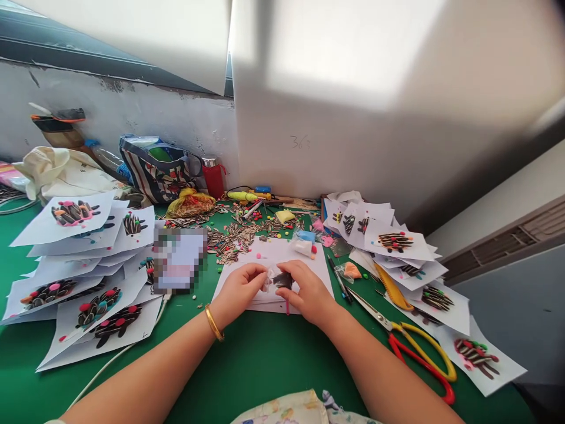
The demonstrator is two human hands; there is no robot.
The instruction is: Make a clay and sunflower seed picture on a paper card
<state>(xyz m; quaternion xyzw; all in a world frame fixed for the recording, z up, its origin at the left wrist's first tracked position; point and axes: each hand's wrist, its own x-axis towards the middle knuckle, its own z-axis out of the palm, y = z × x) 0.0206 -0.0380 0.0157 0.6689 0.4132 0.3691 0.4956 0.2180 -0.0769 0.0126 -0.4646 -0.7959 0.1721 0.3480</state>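
My left hand [241, 290], with a gold bangle on its wrist, pinches the crinkled edge of a small clear plastic packet [270, 273]. My right hand [308, 290] has its thumb and fingers closed round a dark lump [283, 280] at the packet's other side. Whether the lump is inside the plastic, I cannot tell. Both hands are just above white paper sheets [230, 272]. A thin pink strip [288, 307] shows below my right thumb. Beyond my right hand lie a white packet [302, 246] and a blue one [306, 236].
Paper cards with seed figures are piled left [83, 222] and right [435, 252]. Striped sunflower seeds [233, 235] spread behind the paper. Scissors [392, 325], a yellow-handled cutter [392, 287] and pens [339, 279] lie right. A blurred phone-like device [180, 259] with a cable is left.
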